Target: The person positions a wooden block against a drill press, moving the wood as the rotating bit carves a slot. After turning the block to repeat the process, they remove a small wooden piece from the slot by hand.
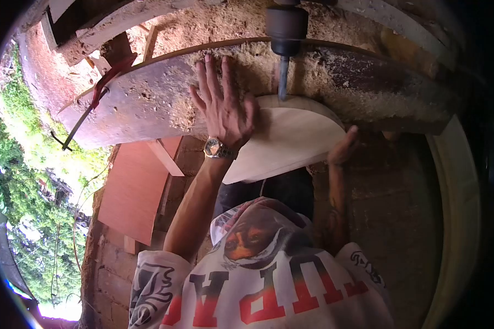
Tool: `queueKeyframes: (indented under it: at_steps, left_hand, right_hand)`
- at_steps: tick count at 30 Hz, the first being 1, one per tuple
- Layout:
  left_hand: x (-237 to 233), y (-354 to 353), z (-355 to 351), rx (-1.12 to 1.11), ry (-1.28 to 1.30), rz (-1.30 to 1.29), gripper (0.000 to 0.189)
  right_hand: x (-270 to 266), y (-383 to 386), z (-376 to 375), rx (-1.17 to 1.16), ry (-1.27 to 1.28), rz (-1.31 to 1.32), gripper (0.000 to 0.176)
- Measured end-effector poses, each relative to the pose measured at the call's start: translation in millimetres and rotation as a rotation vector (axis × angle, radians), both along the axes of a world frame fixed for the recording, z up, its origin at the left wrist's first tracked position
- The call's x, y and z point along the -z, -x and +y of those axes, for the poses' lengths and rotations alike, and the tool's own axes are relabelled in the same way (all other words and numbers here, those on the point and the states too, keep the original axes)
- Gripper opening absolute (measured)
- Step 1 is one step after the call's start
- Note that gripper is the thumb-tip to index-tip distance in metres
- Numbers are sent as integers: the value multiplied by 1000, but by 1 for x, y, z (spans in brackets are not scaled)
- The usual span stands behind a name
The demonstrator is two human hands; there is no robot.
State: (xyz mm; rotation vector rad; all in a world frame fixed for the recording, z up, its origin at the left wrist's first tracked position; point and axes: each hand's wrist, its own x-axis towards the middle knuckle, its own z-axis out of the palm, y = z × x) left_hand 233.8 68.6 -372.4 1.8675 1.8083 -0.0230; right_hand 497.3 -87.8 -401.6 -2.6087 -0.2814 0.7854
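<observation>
The hands are apart; the left hand (220,112) rests palm down with fingers spread on the tabletop (137,109), its thumb side at the wooden panel (291,131); the right hand (343,145) is at the panel's right edge, thumb raised; its fingers are hidden, so whether it clamps the edge cannot be told. The panel, pale with a curved far edge, lies partly on the tabletop and projects over the near edge towards the body; the bit (284,79), held in the chuck (287,33), stands at the curved edge, apparently touching it.

Hazards, as judged: if the bit is turning, it could catch the grain and jerk the panel sideways, since no clamp is visible on it; the left thumb is the digit most exposed; the overhang could tip the panel if the right hand's support slackens; the sawdust (184,112) could lift the panel or let it slide, giving an uneven edge; the watch (217,148) could snag if the wrist drifts towards the chuck.

Markings: the shirt (313,274) carries large inverted lettering, apparently "TUPAC", its outer letters partly lost in folds; the watch dial is too small to read; no legible label shows on the chuck.
</observation>
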Motion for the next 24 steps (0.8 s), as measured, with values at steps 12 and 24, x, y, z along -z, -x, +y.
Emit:
queueKeyframes:
  at_steps: [12,24]
  left_hand:
    - [4,0,1,-25,-69,-8,84]
    - [0,-3,3,-56,-49,-5,79]
  right_hand:
    - [5,-4,0,49,-77,93,81]
    - [3,-1,14,-38,-202,65,77]
